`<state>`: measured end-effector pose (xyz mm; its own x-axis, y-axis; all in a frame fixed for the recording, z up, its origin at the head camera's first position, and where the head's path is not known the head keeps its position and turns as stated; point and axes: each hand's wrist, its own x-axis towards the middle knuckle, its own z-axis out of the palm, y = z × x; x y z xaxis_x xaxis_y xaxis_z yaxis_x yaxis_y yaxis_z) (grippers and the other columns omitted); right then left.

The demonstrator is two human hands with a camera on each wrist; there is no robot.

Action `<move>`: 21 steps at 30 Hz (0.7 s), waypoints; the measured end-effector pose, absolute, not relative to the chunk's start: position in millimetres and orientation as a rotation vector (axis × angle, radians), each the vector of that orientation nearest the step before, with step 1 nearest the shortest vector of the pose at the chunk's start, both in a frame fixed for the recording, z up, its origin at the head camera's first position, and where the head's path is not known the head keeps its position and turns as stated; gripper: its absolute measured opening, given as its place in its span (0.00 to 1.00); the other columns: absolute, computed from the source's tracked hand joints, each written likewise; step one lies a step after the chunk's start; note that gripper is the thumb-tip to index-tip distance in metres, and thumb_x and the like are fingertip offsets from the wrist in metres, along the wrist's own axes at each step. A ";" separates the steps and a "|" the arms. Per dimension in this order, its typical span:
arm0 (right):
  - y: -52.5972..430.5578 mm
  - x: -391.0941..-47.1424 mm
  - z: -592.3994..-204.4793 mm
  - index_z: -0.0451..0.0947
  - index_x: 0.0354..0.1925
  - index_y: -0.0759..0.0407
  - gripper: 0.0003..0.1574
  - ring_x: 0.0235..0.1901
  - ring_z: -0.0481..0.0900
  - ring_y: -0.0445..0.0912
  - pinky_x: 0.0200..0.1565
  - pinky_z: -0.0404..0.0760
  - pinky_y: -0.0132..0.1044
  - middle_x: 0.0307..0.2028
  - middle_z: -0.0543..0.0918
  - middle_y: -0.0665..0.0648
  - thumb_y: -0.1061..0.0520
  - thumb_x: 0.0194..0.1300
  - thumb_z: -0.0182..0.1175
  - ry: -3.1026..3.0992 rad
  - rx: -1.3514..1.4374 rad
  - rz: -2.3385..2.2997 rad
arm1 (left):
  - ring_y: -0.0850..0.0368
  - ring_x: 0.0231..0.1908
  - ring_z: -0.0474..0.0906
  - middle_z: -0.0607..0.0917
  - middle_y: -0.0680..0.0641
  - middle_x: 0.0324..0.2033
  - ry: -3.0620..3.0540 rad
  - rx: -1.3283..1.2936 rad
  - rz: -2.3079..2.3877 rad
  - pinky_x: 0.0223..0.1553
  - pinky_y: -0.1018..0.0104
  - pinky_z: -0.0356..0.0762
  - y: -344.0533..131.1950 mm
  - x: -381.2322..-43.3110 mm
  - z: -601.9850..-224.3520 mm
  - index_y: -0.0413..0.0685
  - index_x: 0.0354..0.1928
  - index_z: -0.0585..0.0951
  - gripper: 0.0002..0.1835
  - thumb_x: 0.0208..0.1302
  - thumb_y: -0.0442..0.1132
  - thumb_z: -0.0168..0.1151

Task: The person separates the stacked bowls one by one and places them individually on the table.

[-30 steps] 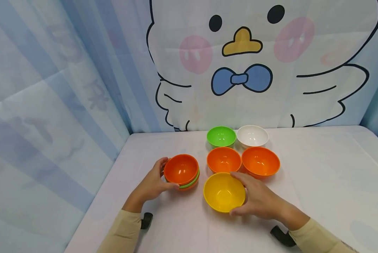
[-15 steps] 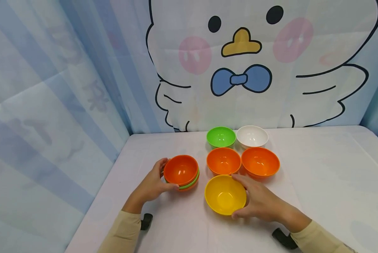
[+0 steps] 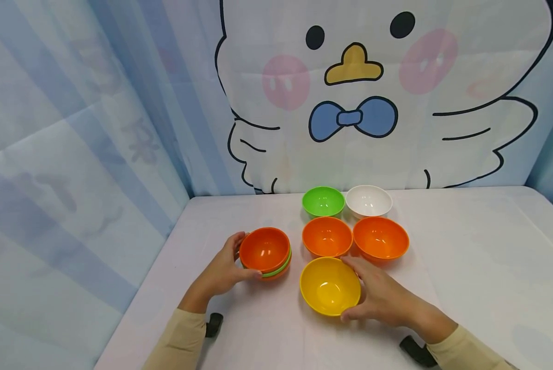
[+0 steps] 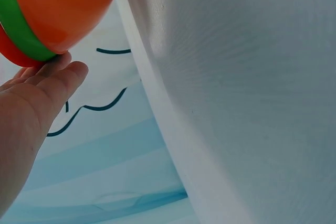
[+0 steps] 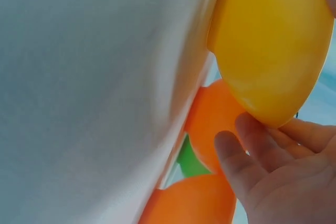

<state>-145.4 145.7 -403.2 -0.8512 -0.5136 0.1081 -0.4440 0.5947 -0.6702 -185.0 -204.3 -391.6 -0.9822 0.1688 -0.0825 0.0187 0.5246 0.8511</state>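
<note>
My left hand [image 3: 223, 270] holds a stack of nested bowls from the left, thumb at the front of the rim and fingers behind. The stack has an orange bowl [image 3: 263, 249] on top, a green bowl [image 4: 16, 24] in the middle and another orange bowl [image 4: 68, 6] at the bottom. To the right, my right hand [image 3: 383, 295] grips a larger yellow bowl [image 3: 329, 288] by its right side, thumb in front and fingertips at the far rim. The right wrist view shows the yellow bowl upright, its base right at the tabletop.
Behind the yellow bowl stand two orange bowls, one left [image 3: 327, 236] and one right [image 3: 381, 237]. Farther back are a green bowl [image 3: 323, 201] and a white bowl [image 3: 369, 200]. The white-covered table [image 3: 480, 267] ends at a cartoon-printed curtain [image 3: 286, 154].
The yellow bowl has come slightly toward me and to the right with my right hand on it. My left hand and its stack stay in place.
</note>
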 end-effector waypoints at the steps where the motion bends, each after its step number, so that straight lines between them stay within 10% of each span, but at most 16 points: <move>1: 145.8 -145.7 -403.6 0.61 0.71 0.66 0.68 0.59 0.72 0.55 0.61 0.72 0.59 0.64 0.71 0.60 0.34 0.43 0.79 2.722 -0.833 -1.103 | 0.37 0.71 0.60 0.61 0.38 0.73 2.604 0.160 1.453 0.66 0.44 0.64 -204.5 -184.9 -391.7 0.38 0.76 0.52 0.59 0.50 0.43 0.81; 21: 110.8 -176.3 -355.8 0.60 0.73 0.65 0.63 0.66 0.68 0.59 0.62 0.70 0.61 0.70 0.67 0.61 0.40 0.50 0.78 2.766 -0.977 -1.089 | 0.37 0.71 0.60 0.62 0.38 0.73 2.608 0.147 1.435 0.66 0.43 0.64 -204.9 -186.2 -390.8 0.39 0.76 0.52 0.58 0.51 0.44 0.80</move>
<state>-176.3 110.8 -355.8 -0.8050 -0.5562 0.2066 -0.5477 0.5628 -0.6191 -186.2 -204.9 -390.8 -0.9822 0.1633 -0.0933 0.0086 0.5342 0.8453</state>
